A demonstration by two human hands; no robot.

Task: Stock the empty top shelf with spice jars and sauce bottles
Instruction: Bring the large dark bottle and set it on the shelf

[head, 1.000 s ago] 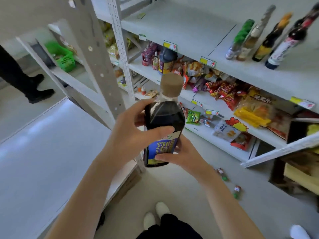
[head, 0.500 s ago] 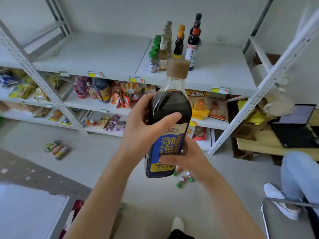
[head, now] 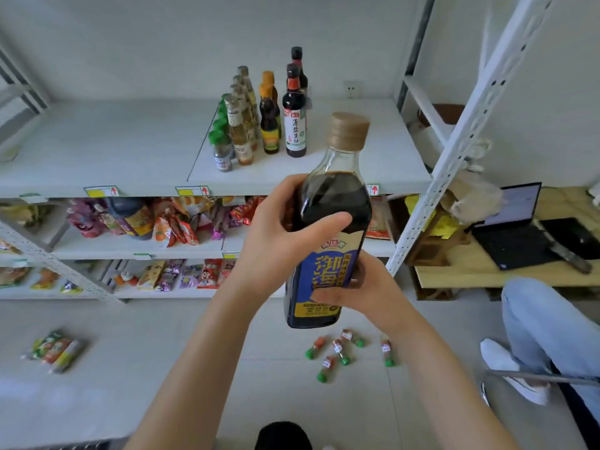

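- Left hand point(head: 285, 235) and right hand point(head: 360, 290) both grip a dark, blue-labelled glass sauce bottle point(head: 334, 196), short of the shelf.
- White top shelf point(head: 113, 151) holds one bottle cluster point(head: 266, 125), otherwise bare.
- Green-capped spice jars point(head: 341, 350) lie on the floor.

A white metal rack point(head: 467, 125) stands on pale floor point(head: 146, 394) against plain wall point(head: 130, 43).

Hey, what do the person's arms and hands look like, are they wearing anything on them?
Both are bare: the left hand and right hand wear no gloves, and no sleeve, watch or bracelet shows above either wrist.
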